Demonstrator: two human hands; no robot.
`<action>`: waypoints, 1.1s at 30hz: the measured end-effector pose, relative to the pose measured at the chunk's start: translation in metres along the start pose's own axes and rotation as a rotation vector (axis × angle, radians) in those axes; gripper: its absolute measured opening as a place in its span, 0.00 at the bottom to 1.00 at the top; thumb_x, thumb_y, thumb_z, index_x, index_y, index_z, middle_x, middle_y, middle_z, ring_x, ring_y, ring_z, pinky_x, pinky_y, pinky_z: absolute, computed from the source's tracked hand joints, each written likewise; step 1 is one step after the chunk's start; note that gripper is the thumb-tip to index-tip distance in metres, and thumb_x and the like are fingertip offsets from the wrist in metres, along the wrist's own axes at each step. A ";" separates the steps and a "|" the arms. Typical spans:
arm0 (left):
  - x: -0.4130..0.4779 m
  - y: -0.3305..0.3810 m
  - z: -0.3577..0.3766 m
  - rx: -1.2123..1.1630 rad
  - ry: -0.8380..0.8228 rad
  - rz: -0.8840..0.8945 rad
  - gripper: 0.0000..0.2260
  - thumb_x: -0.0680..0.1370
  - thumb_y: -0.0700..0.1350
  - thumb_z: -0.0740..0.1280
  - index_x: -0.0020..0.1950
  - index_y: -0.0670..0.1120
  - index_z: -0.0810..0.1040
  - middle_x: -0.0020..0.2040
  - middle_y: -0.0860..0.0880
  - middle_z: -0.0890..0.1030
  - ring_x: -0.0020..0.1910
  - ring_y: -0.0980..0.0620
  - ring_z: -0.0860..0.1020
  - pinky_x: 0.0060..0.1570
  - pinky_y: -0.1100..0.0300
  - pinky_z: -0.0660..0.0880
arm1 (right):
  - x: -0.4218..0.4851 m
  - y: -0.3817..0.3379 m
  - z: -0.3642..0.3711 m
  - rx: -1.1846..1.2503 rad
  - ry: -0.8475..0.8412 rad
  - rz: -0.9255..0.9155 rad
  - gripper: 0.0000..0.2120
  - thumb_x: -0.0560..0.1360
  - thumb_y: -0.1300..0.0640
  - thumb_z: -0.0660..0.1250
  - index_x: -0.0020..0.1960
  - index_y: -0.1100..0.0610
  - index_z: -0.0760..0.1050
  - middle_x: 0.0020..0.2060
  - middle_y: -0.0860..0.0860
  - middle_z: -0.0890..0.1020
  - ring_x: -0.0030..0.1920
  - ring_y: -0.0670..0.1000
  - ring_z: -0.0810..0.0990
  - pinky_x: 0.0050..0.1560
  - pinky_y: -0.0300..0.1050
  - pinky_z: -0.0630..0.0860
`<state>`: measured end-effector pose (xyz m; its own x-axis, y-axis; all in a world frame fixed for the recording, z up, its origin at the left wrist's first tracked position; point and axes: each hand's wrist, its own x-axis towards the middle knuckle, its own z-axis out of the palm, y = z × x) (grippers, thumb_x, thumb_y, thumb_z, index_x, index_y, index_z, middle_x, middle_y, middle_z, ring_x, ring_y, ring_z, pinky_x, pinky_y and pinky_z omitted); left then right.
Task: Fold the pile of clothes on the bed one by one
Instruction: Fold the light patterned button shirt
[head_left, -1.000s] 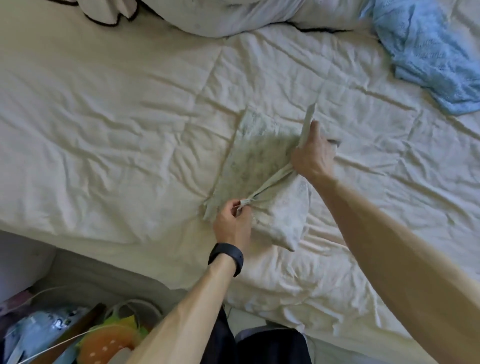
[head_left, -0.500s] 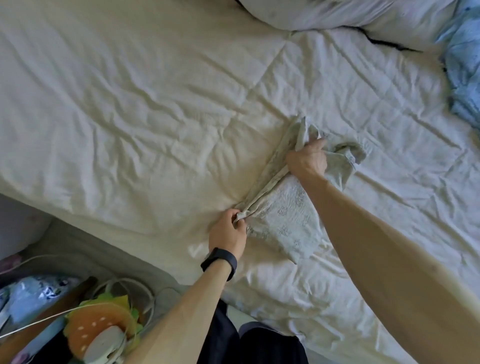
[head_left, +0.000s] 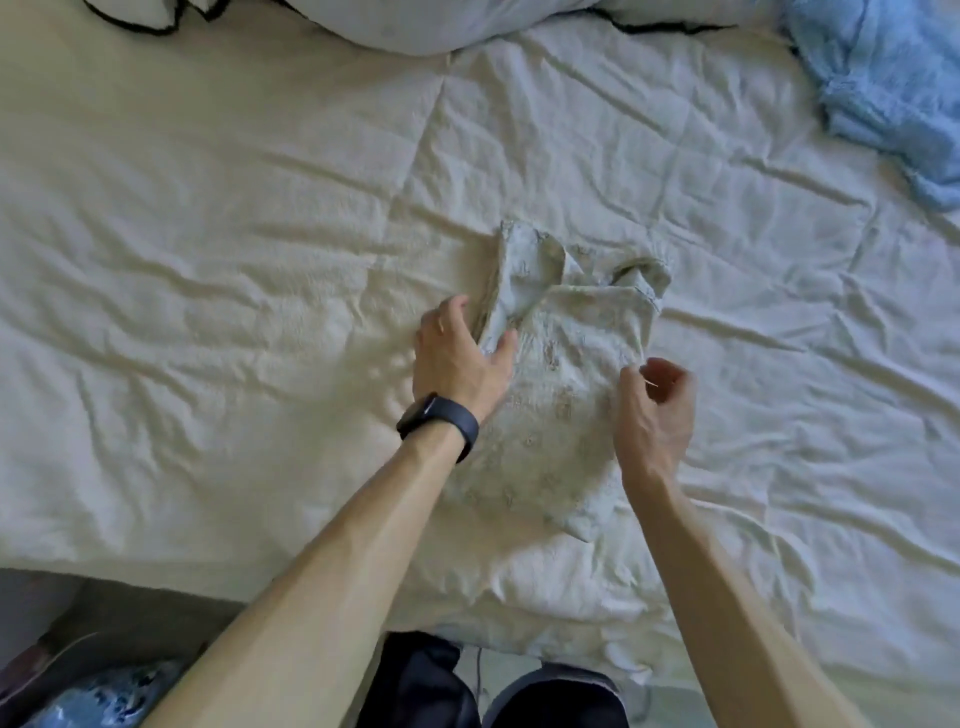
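The right hand (head_left: 655, 415) has drawn back along the garment (head_left: 561, 415), fingers curled, hold uncertain; the left hand (head_left: 460, 358) pinches its folded edge. Fold judged nearly finished.

I see soft, even daylight with no glare. It comes from the right: the left hand (head_left: 457, 358) throws a faint finger shadow leftward onto the quilt (head_left: 208, 208). The quilt reads cream at left and cooler toward the blue blanket (head_left: 893, 88). Print on the garment (head_left: 561, 395) looks smeary. Edges bow from the wide lens, and the bottom left corner is dim.
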<state>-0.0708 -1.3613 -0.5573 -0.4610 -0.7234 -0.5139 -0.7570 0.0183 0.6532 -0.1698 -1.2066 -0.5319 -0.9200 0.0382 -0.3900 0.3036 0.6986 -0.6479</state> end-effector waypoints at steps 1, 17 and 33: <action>0.017 0.009 0.003 0.153 -0.002 0.103 0.33 0.78 0.59 0.67 0.77 0.47 0.62 0.74 0.43 0.66 0.73 0.42 0.65 0.70 0.51 0.66 | 0.002 0.010 -0.004 -0.088 0.022 -0.068 0.14 0.78 0.49 0.67 0.63 0.48 0.73 0.58 0.45 0.77 0.61 0.50 0.76 0.65 0.49 0.73; 0.070 0.036 0.065 0.683 -0.136 0.828 0.21 0.77 0.56 0.61 0.68 0.50 0.73 0.75 0.43 0.69 0.73 0.42 0.68 0.73 0.40 0.58 | 0.078 0.047 0.007 -0.246 -0.276 -0.377 0.29 0.78 0.47 0.67 0.75 0.51 0.63 0.70 0.53 0.70 0.63 0.46 0.69 0.67 0.51 0.70; 0.085 0.123 0.081 0.677 -0.073 1.017 0.04 0.74 0.39 0.68 0.47 0.45 0.77 0.44 0.46 0.76 0.38 0.46 0.72 0.36 0.57 0.64 | 0.179 -0.013 -0.007 -0.493 -0.462 -0.628 0.17 0.74 0.57 0.72 0.62 0.54 0.77 0.60 0.53 0.77 0.57 0.58 0.78 0.55 0.55 0.78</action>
<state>-0.2411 -1.3649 -0.5656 -0.9914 -0.1296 0.0175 -0.1143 0.9239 0.3653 -0.3401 -1.2043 -0.5885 -0.6578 -0.6659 -0.3519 -0.4554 0.7238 -0.5184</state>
